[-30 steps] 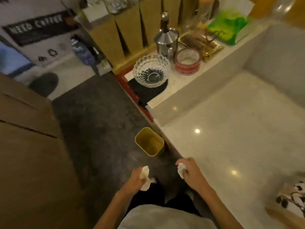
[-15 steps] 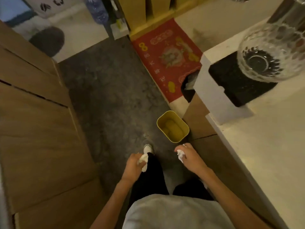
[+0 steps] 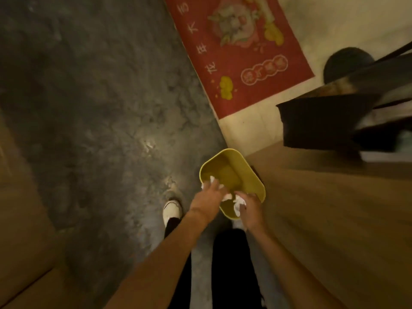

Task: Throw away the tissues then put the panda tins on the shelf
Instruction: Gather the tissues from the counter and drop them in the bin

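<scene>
Hands over yellow bin (image 3: 231, 172): left hand (image 3: 208, 196) at its near-left rim, fingers spread with white tissue (image 3: 213, 181) underneath; right hand (image 3: 249, 207) at near rim, curled round another crumpled tissue (image 3: 239, 202). White shoe (image 3: 171, 209) just left of bin, red mat (image 3: 240, 47) beyond.
</scene>
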